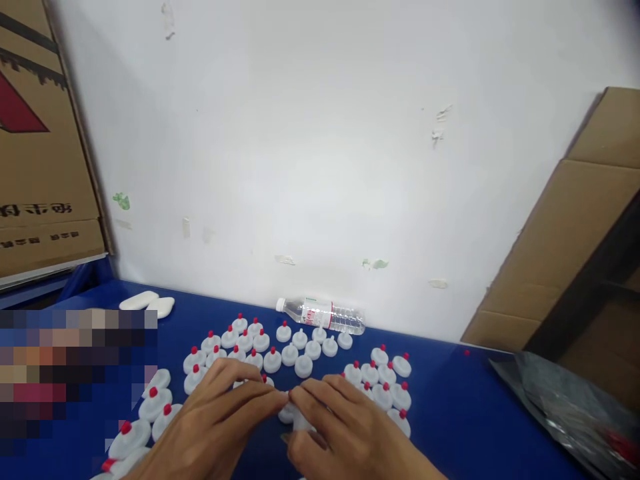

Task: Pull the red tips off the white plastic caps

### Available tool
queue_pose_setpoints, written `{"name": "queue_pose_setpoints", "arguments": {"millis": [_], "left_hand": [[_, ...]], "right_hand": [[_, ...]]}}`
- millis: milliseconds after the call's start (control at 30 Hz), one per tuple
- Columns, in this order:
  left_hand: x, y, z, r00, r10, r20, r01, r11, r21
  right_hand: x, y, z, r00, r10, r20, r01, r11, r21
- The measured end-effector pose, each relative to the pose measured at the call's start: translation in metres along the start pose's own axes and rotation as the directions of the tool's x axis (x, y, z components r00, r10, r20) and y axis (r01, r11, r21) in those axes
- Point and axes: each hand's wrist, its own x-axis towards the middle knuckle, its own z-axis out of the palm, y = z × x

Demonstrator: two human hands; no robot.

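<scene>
My right hand (345, 420) is closed around a white nozzle cap (301, 421), which is mostly covered by the fingers. From the other side my left hand (220, 413) reaches over, its fingers pressed together and their tips meeting my right fingertips at the cap's top. Whatever sits between those left fingertips is hidden. Beyond the hands stand white round caps without red tips (303, 365). Groups of similar caps with small red tips stand to the left (155, 404) and to the right (383, 396).
A clear plastic bottle (345, 319) lies against the white wall (320, 167). Two white oval pieces (160, 307) rest at the back left of the blue table (450, 413). Cardboard boxes flank both sides, and a grey plastic bag (565, 400) containing red bits lies at right.
</scene>
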Motion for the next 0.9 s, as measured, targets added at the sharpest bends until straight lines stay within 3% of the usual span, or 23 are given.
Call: {"name": "queue_pose_setpoints", "arguments": {"millis": [100,267,467,700,900], "left_hand": [[-0.003,-0.003,-0.001,0.999,-0.038,-0.005,0.038,0.997,0.062],[0.003,-0.002,0.001,0.999,0.024,0.044,-0.027,0.996,0.084],[0.009,0.011,0.011,0.996,-0.075,-0.042,0.075,0.997,-0.011],[0.033,0.027,-0.004,0.987,0.044,-0.156,-0.022,0.990,0.141],[0.036,0.023,-0.006,0.996,0.044,-0.071,-0.028,0.976,0.217]], "right_hand": [[0.001,-0.006,0.001,1.000,0.019,-0.002,-0.019,0.999,-0.046],[-0.003,-0.007,0.006,1.000,0.010,0.017,-0.009,0.997,-0.081],[-0.010,-0.002,0.008,0.996,-0.079,0.030,0.080,0.995,-0.051],[-0.007,-0.010,0.011,0.998,-0.054,-0.026,0.053,0.998,-0.032],[-0.004,0.000,0.002,0.997,0.029,0.071,-0.033,0.998,0.053]]}}
